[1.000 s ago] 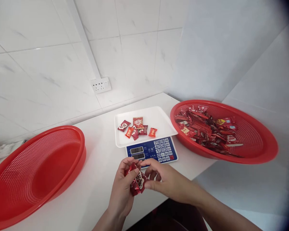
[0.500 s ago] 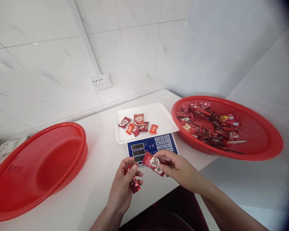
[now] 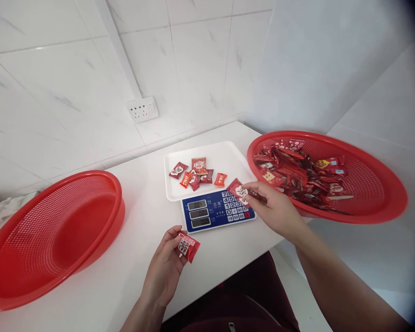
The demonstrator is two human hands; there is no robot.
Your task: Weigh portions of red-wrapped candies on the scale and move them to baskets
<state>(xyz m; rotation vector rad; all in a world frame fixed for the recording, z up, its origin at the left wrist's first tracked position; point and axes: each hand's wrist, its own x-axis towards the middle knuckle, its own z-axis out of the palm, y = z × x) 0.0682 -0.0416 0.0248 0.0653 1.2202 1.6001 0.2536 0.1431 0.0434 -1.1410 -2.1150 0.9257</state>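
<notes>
My left hand (image 3: 167, 260) pinches a bright red packet (image 3: 188, 247) in front of the scale's lower left corner. Over the keypad of the blue scale (image 3: 212, 213), my right hand (image 3: 269, 207) grips a dark red packet (image 3: 237, 190) with white and dark lettering; a second dark wrapper seems to lie under its fingers. The scale's white tray (image 3: 224, 157) carries several small red and orange packets, among them a patterned square one (image 3: 199, 166) and an orange one (image 3: 220, 179). Digits show on the display, partly too faint to read.
A red perforated basket (image 3: 376, 193) heaped with red packets stands on the right. Another red basket (image 3: 86, 235), with nothing visible inside, is at the left. A socket (image 3: 142, 109) is on the tiled wall behind the white table (image 3: 134, 276).
My right hand has moved right and up with its packet, away from my left hand. My left hand has shifted slightly left, and its packet now faces the camera more. The view has tilted slightly.
</notes>
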